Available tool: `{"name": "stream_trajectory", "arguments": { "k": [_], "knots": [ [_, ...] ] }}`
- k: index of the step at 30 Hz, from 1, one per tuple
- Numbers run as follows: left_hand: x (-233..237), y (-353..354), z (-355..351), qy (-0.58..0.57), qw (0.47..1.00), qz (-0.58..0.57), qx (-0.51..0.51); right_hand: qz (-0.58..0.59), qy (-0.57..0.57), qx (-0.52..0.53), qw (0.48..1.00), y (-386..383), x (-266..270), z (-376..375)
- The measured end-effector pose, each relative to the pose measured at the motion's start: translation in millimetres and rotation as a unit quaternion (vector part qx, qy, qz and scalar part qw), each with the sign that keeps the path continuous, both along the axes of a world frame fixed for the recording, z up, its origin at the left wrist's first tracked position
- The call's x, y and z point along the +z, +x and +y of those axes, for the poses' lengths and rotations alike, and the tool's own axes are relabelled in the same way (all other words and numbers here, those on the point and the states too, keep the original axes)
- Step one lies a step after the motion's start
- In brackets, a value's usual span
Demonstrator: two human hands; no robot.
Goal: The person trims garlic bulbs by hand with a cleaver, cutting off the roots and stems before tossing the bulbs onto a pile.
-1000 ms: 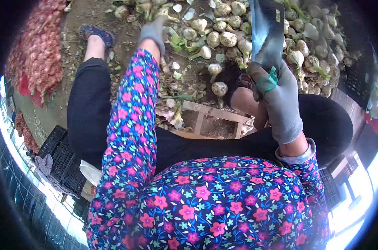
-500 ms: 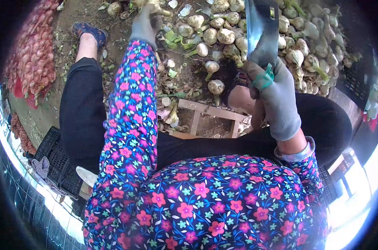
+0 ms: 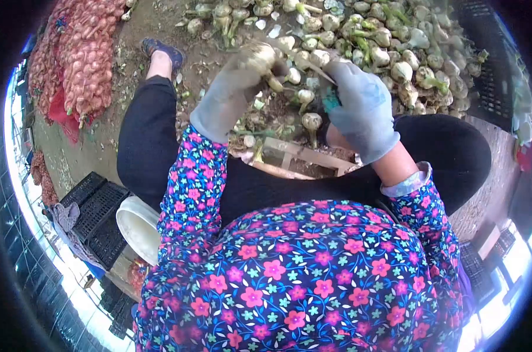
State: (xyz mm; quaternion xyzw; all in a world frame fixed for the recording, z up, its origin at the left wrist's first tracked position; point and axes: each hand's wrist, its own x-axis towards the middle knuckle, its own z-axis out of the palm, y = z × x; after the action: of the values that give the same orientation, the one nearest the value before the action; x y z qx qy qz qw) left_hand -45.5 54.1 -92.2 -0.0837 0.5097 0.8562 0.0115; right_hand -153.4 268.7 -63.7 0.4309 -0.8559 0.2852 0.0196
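My left hand (image 3: 228, 94), in a grey work glove, is closed around a garlic bulb (image 3: 257, 57), its short stalk pointing down and right. Opposite it, my gloved right hand (image 3: 360, 108) grips a broad-bladed knife (image 3: 317, 69), now seen nearly edge-on and blurred. The blade points up and left toward the bulb. Green material (image 3: 330, 100) shows at the right hand's fingers. Beneath the hands, a few loose bulbs (image 3: 311, 122) lie on the dirt among trimmings.
A large heap of garlic (image 3: 402, 71) spreads at the upper right beside a black crate (image 3: 492, 97). Full red mesh sacks (image 3: 90, 64) stand at upper left. A wooden frame (image 3: 304, 154) lies between my legs; a white bucket (image 3: 138, 226) and black crates (image 3: 101, 217) are at left.
My left hand has come back from the far ground toward me with a garlic bulb. My right hand has tilted the knife from broadside to edge-on, pointing left. The view has shifted.
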Motion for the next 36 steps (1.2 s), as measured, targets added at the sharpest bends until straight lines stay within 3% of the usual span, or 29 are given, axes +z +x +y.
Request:
{"name": "stream_trajectory", "arguments": {
  "k": [1, 4, 5, 6, 8, 9, 13, 20, 21, 22, 23, 24, 25, 28, 29, 32, 34, 36],
  "knots": [
    [5, 10, 8, 0.005, 1.000, -0.006, 0.003, 0.021, 0.024, 0.036, 0.999, 4, 5, -1],
    [19, 29, 23, -0.191, 0.977, -0.096, 0.015, 0.056, 0.059, 0.097, 0.992, 15, 7, -4],
    [11, 29, 14, -0.423, 0.899, 0.094, -0.068, 0.067, 0.065, 0.111, 0.989, 17, 6, -5],
    [2, 32, 13, -0.418, 0.901, 0.091, -0.068, 0.079, 0.072, 0.124, 0.986, 19, 6, -5],
    [-4, 32, 18, -0.447, 0.892, -0.037, -0.050, 0.076, 0.089, 0.129, 0.985, 21, 8, -6],
    [-6, 34, 22, -0.365, 0.928, -0.078, 0.015, 0.084, 0.086, 0.133, 0.984, 23, 7, -7],
    [-12, 37, 24, -0.434, 0.899, -0.061, 0.020, 0.105, 0.103, 0.137, 0.980, 24, 3, -12],
    [10, 27, 20, -0.332, 0.940, -0.079, 0.020, 0.140, 0.053, 0.143, 0.978, 4, -28, -20],
    [6, 23, 9, -0.533, 0.839, 0.099, -0.046, 0.136, 0.033, 0.145, 0.980, 1, -32, -21],
    [5, 22, 2, -0.687, 0.667, 0.267, -0.109, 0.130, 0.013, 0.147, 0.981, -4, -38, -22],
    [14, 26, 12, -0.685, 0.669, 0.267, -0.110, 0.082, 0.114, 0.116, 0.983, -12, -48, -19],
    [29, 32, 27, -0.445, 0.892, 0.080, -0.006, 0.049, 0.156, 0.048, 0.985, -31, -74, -10],
    [38, 35, 30, -0.140, 0.978, -0.117, 0.099, 0.065, 0.139, 0.027, 0.988, -38, -69, -1],
    [29, 32, 12, -0.221, 0.961, -0.105, 0.131, 0.052, 0.058, 0.044, 0.996, -23, -36, -17],
    [21, 28, 4, -0.334, 0.934, -0.071, 0.108, 0.059, 0.056, 0.040, 0.996, -14, -31, -16],
    [19, 30, 3, -0.335, 0.918, -0.112, 0.181, 0.000, 0.031, 0.017, 0.999, 8, -39, -20],
    [17, 27, 4, -0.281, 0.929, -0.060, 0.232, -0.128, 0.017, -0.072, 0.989, 15, -33, -25],
    [24, 27, 5, -0.205, 0.942, -0.082, 0.254, -0.189, 0.024, -0.072, 0.979, 18, -25, -27]
  ]
}}
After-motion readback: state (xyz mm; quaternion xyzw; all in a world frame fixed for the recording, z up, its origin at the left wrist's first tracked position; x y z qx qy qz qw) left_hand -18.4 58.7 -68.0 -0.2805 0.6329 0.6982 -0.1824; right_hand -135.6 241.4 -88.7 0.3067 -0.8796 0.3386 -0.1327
